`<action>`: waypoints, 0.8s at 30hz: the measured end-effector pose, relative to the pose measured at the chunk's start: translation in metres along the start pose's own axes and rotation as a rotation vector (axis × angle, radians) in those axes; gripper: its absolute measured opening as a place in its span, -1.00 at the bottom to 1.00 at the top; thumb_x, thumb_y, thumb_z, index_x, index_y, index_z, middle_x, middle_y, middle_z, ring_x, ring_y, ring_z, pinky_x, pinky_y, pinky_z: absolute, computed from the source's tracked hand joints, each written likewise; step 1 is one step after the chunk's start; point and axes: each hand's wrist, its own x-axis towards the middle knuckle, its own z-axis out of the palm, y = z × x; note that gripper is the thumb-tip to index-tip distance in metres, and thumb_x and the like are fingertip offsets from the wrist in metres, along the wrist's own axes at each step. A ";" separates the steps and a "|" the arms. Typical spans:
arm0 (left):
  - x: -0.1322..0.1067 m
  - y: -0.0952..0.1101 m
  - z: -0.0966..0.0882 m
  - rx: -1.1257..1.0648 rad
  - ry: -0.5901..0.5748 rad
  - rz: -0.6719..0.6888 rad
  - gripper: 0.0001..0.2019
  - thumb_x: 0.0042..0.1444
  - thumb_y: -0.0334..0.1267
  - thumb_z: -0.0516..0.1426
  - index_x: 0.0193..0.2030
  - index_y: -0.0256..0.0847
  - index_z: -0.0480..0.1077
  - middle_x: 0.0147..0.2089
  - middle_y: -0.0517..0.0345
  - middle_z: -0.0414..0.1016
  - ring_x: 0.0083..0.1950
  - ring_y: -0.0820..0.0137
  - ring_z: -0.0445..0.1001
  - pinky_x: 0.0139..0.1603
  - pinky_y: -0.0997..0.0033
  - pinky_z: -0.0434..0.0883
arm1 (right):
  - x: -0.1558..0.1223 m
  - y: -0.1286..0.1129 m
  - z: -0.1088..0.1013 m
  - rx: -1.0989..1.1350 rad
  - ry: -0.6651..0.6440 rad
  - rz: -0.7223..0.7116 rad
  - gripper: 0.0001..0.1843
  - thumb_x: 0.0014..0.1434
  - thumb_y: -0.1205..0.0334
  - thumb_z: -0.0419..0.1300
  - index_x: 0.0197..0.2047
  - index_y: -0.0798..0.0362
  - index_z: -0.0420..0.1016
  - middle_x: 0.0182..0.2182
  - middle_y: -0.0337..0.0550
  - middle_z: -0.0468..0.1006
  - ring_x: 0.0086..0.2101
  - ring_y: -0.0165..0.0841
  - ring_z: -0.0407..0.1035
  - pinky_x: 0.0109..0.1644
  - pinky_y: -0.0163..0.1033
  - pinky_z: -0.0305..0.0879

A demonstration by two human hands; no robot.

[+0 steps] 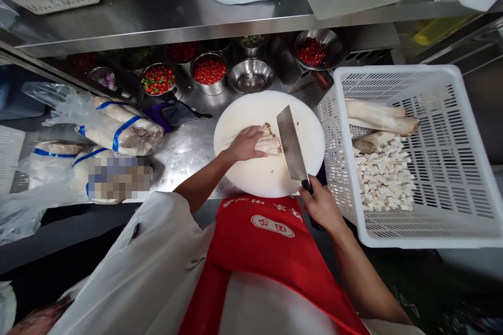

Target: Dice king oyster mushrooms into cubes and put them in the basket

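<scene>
A round white cutting board (251, 178) lies on the steel counter. My left hand (245, 144) presses down on a bundle of pale mushroom strips (271, 142) on the board, fingers curled over them. My right hand (322, 208) grips the black handle of a cleaver (291, 142), whose blade stands just right of the strip ends. I wear a white jacket and a red apron (271, 251).
A white slotted basket (451, 167) at the right holds whole king oyster mushrooms (379, 118) and diced mushroom cubes (383, 178). Bagged mushrooms (118, 128) lie at the left. Steel bowls of chopped chilli (209, 70) stand behind the board under a shelf.
</scene>
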 end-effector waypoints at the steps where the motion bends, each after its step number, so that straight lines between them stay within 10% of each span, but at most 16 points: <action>1: 0.010 0.003 0.000 0.000 -0.043 0.084 -0.25 -0.06 0.10 0.33 0.24 -0.19 0.31 0.37 -0.11 0.20 0.39 0.02 0.15 0.36 0.03 0.17 | -0.004 -0.004 -0.002 -0.019 0.014 -0.020 -0.53 0.29 0.11 -0.03 0.19 0.10 0.32 -0.29 -0.04 0.63 -0.30 -0.16 0.51 -0.28 -0.21 0.28; 8: 0.041 -0.004 -0.006 0.019 -0.116 0.400 -0.64 0.06 0.05 0.27 -0.09 -0.11 0.49 0.07 0.02 0.43 0.14 0.12 0.30 0.11 0.14 0.25 | -0.015 -0.020 -0.008 -0.137 -0.031 -0.100 -0.53 0.30 0.18 -0.06 0.24 0.11 0.26 -0.26 -0.01 0.64 -0.27 -0.14 0.52 -0.23 -0.19 0.25; 24: 0.046 -0.007 0.004 0.005 -0.112 0.422 -0.76 0.19 -0.01 0.19 -0.13 -0.09 0.49 -0.04 0.10 0.50 0.11 0.16 0.32 0.06 0.14 0.18 | -0.012 -0.044 -0.033 -0.250 -0.214 -0.028 -0.57 0.33 0.21 -0.11 0.21 0.14 0.25 -0.27 0.01 0.65 -0.29 -0.10 0.54 -0.32 -0.19 0.16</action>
